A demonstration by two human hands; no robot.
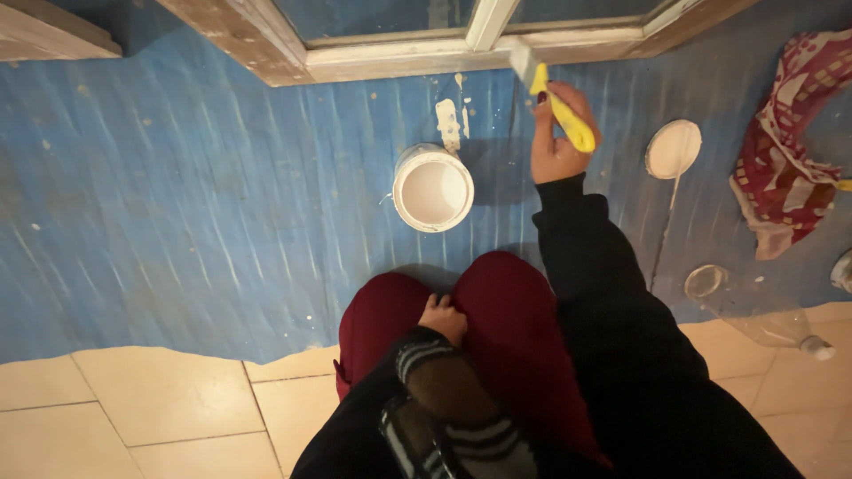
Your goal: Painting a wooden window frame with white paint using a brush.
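Right hand (555,142) grasping yellow brush (557,105), bristles against white frame (470,53) at top. Left hand (443,318) loosely curled, holding nothing, resting between red knees (506,310). Open paint can (432,187) on blue sheet (195,204) just left of right hand; lid (673,148), cloth (790,151) to the right.
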